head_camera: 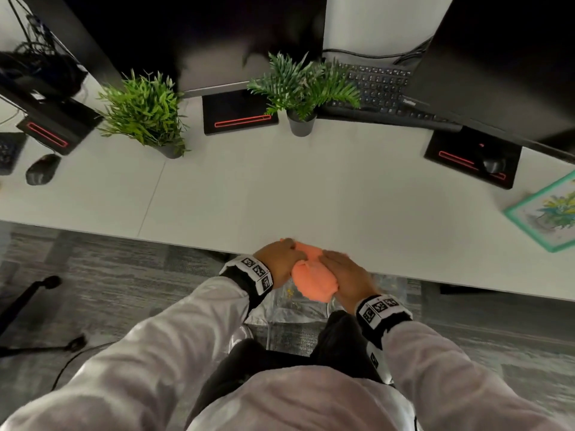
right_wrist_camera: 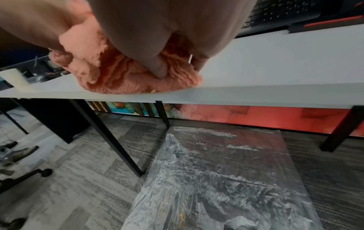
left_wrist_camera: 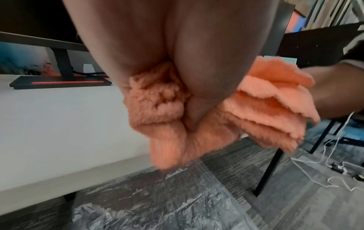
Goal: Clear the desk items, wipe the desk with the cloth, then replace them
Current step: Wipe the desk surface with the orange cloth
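Both my hands are on the orange cloth [head_camera: 308, 276] at the desk's [head_camera: 280, 194] near edge, part of it hanging off. Left hand [head_camera: 281, 259] has fingers curled into the bunched end; right hand [head_camera: 345, 275] pinches the other end, thumb dug in. Looks like I'm sweeping crumbs off the edge; yellow bits sit on the plastic sheet [right_wrist_camera: 226, 179] below. Advice: keep the cloth low over the sheet and fold the dirty side in. Plants [head_camera: 143, 110] are parked at the back.

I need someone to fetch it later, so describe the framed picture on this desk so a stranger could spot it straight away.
Start at the white desk and go to its right end, past the rightmost monitor base. The framed picture lies flat there, near the front edge. Its mint-green frame and yellow-green plant print set it apart from the black gear around it.
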